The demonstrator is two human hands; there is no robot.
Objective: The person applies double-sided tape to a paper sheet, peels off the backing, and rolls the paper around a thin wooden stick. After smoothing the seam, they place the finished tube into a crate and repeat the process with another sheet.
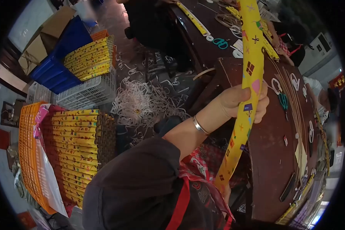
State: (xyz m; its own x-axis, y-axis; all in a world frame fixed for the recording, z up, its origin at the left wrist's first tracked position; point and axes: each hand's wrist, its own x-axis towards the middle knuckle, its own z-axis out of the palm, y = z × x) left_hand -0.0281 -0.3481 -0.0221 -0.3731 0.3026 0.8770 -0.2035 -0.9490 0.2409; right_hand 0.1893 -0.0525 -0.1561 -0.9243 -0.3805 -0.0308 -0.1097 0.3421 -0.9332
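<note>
A long yellow patterned tube (pixel 241 130) stands slanted across the view, its top running out of the frame. My left hand (pixel 253 101), with a bracelet at the wrist, is closed around its middle, thumb in front and fingers wrapped behind. At the tube's lower end a small part of my right hand (pixel 225 193) shows. Its fingers are mostly hidden, so its grip cannot be made out. Below it lie the red straps and checked cloth of an apron (pixel 203 184).
An orange crate (pixel 30 153) and a grey crate (pixel 88 92) hold stacked yellow tubes. White strips (pixel 138 101) are heaped on the floor. The dark red table (pixel 268 161) bears teal-handled scissors (pixel 283 101) and thin rods. Other people (pixel 157 27) are around the table.
</note>
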